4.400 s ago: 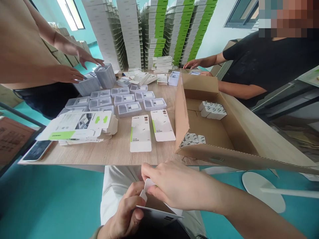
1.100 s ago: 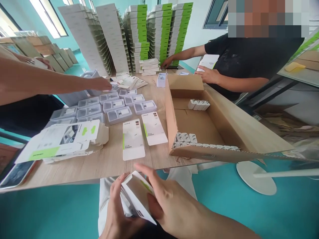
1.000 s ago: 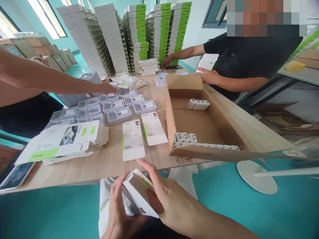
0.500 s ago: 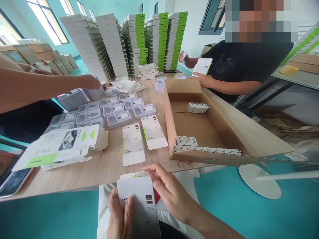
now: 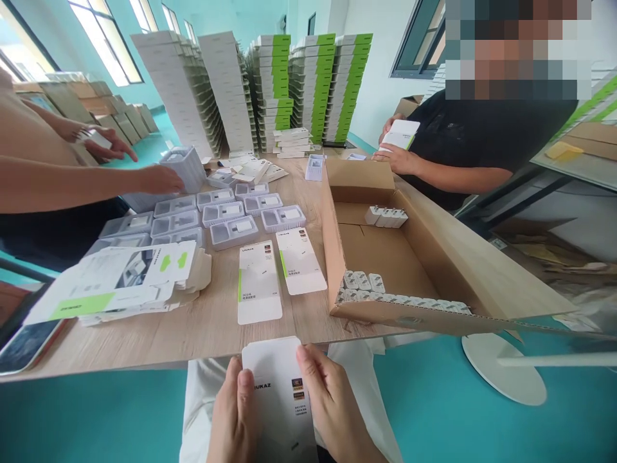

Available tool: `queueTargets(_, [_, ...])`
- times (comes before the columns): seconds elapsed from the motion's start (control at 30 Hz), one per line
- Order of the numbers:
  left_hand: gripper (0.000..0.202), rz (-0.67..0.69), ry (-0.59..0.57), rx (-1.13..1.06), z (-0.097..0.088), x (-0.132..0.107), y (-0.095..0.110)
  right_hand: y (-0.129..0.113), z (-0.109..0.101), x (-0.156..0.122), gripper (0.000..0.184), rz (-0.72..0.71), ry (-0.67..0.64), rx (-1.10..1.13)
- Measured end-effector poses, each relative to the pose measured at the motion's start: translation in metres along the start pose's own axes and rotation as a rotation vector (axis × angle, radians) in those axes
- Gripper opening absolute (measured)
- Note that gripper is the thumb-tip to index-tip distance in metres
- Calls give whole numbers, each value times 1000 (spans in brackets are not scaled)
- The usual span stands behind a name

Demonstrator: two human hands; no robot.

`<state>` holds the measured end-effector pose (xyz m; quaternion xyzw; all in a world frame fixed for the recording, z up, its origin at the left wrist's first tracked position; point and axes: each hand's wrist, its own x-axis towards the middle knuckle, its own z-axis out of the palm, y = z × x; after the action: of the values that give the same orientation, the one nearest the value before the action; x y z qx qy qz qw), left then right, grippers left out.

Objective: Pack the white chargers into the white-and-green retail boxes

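The open corrugated box (image 5: pixel 333 247) on the table (image 5: pixel 216 308) serves as the reference for all positions.

The printed white carton (image 5: pixel 282 411) is below and to the left of the box, in front of the table edge and above the person's lap. Its printed face is toward the wearer; its lower end is cut off by the frame. The left hand (image 5: pixel 232 415) grasps the left edge, thumb on the printed face. The right hand (image 5: pixel 337 402) grasps the upper right edge, thumb near the top corner. Neither hand is released.

The step in hand appears to be squaring or closing the carton between both hands. The contents and the fit of the flaps cannot be seen. The next move probably calls for even pressure along both edges, without creasing the panel, and a check of the top end.

Two white cartons, one nearer (image 5: pixel 259 286) and one farther (image 5: pixel 301 260), lie side by side just left of the box; they would limit set-down space there. Beyond them stand plastic inserts (image 5: pixel 234 231), some holding white pieces. Farther left lies a pile of flat cartons (image 5: pixel 144 273), partly covering inserts, with a phone (image 5: pixel 29 347) beside it. Inside the box, white plug adapters form a near group (image 5: pixel 359 281) and a far group (image 5: pixel 385 217). Behind the box, one co-worker's hand (image 5: pixel 395 157) holds another carton (image 5: pixel 401 134); left of it, a second co-worker's hand (image 5: pixel 159 179) is at stacked inserts (image 5: pixel 186 168).
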<state>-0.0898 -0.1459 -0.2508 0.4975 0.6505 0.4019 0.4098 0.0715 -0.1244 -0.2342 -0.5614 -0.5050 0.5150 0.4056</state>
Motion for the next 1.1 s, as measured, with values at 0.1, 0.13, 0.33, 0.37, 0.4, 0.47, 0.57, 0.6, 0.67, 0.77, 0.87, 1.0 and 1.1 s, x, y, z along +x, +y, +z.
queueTargets(0.1, [57,-50,-34,-1,-4,8,14,0,-1,3,54,-68,89,-46])
queueTargets(0.13, [56,-62,5,-9,-3,9,19,-1,-1,3,52,-97,127,-47])
queueTargets(0.33, [54,-39,125,5,6,8,28,2,4,4,35,-249,288,-42])
queueTargets(0.37, [53,-15,108,18,6,9,24,3,4,4,33,-280,269,-49])
queueTargets(0.4, [49,14,89,27,5,10,20,4,3,5,31,-304,247,-54])
queueTargets(0.47, [43,63,52,26,2,11,12,7,2,5,29,-331,207,-63])
queueTargets(0.57, [44,112,18,29,-2,12,5,12,0,5,35,-399,161,-78])
queueTargets(0.6, [45,126,11,33,-4,11,5,13,-1,4,37,-422,150,-84])
queueTargets(0.67, [46,142,-12,43,-7,12,7,14,-4,4,37,-455,127,-94])
queueTargets(0.77, [47,140,-79,69,-15,15,10,10,-12,3,32,-447,54,-125])
queueTargets(0.87, [44,171,-198,105,-24,20,7,5,-17,3,31,-443,38,-145])
queueTargets(1.0, [37,276,-213,150,-28,24,-8,3,-18,3,26,-486,83,-159])
queueTargets(1.1, [31,346,-161,144,-25,22,-12,5,-17,2,21,-511,101,-166])
